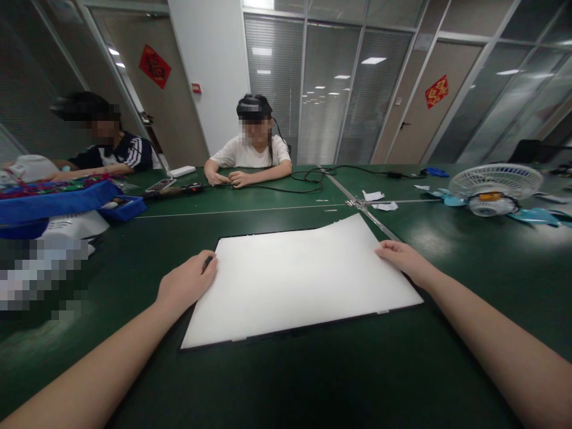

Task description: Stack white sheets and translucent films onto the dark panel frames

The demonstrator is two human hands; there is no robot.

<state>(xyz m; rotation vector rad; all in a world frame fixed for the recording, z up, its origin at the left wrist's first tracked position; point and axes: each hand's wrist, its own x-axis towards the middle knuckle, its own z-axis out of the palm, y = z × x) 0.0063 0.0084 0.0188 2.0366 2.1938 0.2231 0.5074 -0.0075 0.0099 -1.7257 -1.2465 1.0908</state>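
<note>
A white sheet [295, 280] lies over a thin dark-edged panel on the green table [313, 387]. The sheet's far right corner is lifted. My left hand [187, 279] grips the left side of the panel and sheet, its thumb and fingers closed on the edge. My right hand [404, 259] pinches the sheet's right edge near the raised corner. Small light tabs show along the panel's near edge.
Blue trays [58, 202] with wires stand at the left. A fan guard [495, 182] with light-blue parts lies at the right. Paper scraps [385, 206] and a black cable [308, 179] are farther back. Two people sit across the table.
</note>
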